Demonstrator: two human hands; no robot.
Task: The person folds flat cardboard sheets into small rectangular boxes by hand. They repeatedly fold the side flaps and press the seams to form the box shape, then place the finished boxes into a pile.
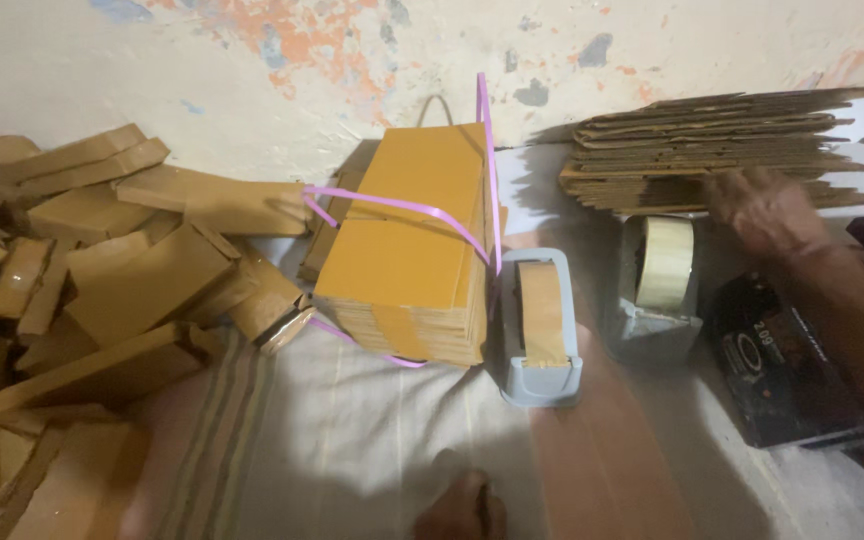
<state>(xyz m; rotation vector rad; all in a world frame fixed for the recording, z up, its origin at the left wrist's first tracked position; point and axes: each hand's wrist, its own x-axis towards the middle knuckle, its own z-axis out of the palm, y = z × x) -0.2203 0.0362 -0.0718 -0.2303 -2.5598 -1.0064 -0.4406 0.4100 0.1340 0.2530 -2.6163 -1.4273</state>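
1. Heap of assembled small brown cardboard boxes (pixel 102 290) fills the left side of the striped cloth floor mat (pixel 352 440), dumped loose and tilted every way; reads as a pile of made-up boxes kept apart from the flat stock.
2. Tall bundle of flat yellow-brown cardboard sheets (pixel 407 250) stands at the mat's far edge against the peeling wall (pixel 252 60), bound by a pink plastic strap (pixel 402 207) that keeps the sheets squared together.
3. Stack of flattened brown corrugated cartons (pixel 712 150) lies at the far right corner, flat against the wall, just within arm's reach.
4. Right hand (pixel 767 210) rests on the near edge of that stack, fingers spread, loosely extended, touching the top sheets; blurred, so no firm grip can be told.
5. Black box (pixel 782 370) sits under the right forearm.
6. Two grey tape dispensers stand side by side between bundle and stack: one with brown tape (pixel 542 325), one with a pale tape roll (pixel 664 265).
7. Left hand is not in view. A bare foot (pixel 462 510) shows at the near edge.
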